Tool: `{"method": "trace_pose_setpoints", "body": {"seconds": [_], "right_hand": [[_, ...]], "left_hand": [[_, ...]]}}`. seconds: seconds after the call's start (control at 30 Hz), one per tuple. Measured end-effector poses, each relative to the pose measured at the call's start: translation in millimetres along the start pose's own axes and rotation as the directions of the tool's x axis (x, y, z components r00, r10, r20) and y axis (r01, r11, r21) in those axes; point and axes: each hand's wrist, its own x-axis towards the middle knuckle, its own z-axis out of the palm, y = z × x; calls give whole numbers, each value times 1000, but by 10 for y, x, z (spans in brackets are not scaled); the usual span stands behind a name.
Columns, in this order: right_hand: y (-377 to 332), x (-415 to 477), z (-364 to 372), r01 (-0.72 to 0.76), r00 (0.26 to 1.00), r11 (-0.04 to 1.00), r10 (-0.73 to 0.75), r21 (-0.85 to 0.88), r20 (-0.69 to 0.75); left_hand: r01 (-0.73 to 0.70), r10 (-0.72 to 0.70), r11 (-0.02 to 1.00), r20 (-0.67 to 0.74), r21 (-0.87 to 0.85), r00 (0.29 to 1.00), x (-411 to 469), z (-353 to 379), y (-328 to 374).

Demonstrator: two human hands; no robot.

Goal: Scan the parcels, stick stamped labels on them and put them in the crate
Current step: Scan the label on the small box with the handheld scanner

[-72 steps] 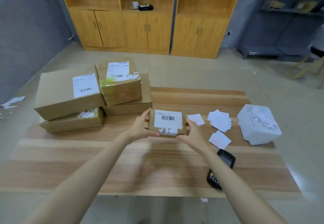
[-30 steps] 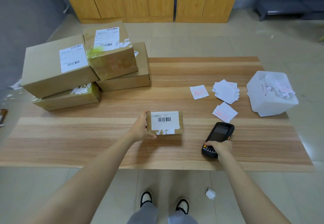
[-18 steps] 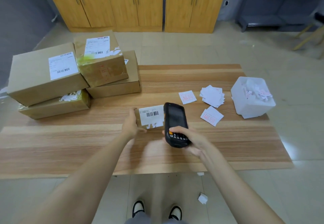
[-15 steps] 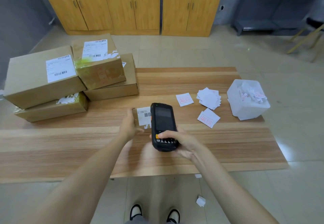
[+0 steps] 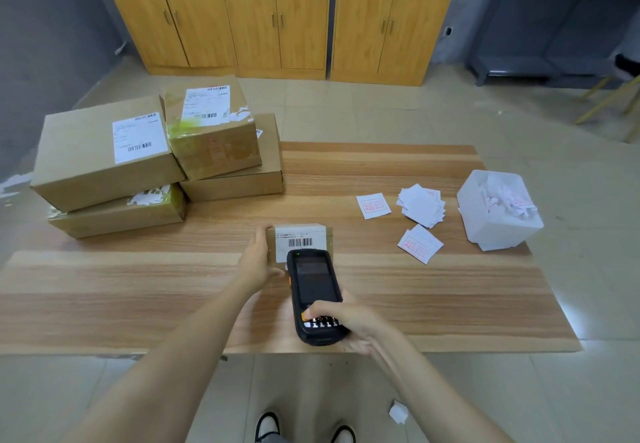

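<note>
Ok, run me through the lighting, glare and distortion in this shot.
Head view: soft, even light with faint shadows; a bright glare patch on the floor beside the right edge of the table; the wide-angle lens tilts the cabinets outward; the barcode on the small parcel is sharp, the screen of the scanner dark, unreadable.

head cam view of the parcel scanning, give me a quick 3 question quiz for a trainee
1. True or false: the right hand holds the scanner close to the small parcel.
2. How many cardboard boxes are stacked at the left of the table? A two, B four, C six.
3. Fill in: the left hand grips the small parcel by its ___ side.

Key: 1 true; 2 B; 3 left.
</note>
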Motion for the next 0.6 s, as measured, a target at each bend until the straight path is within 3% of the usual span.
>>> {"method": "trace_pose_setpoints", "body": {"seconds": [0.23, 0.4, 0.6], "right_hand": [[-1, 46, -72, -1, 999, 1000, 0, -15, -51], [-57, 220, -396, 8, 962, 1000, -1, 24, -273], [3, 339, -981, -48, 847, 999, 36, -9, -531]], "left_hand": [[2, -2, 1000, 0, 1, 1000, 77, -17, 6], [12, -10, 999, 33, -41, 999, 151, -19, 5], [60, -45, 991, 125, -120, 991, 299, -80, 1]]}}
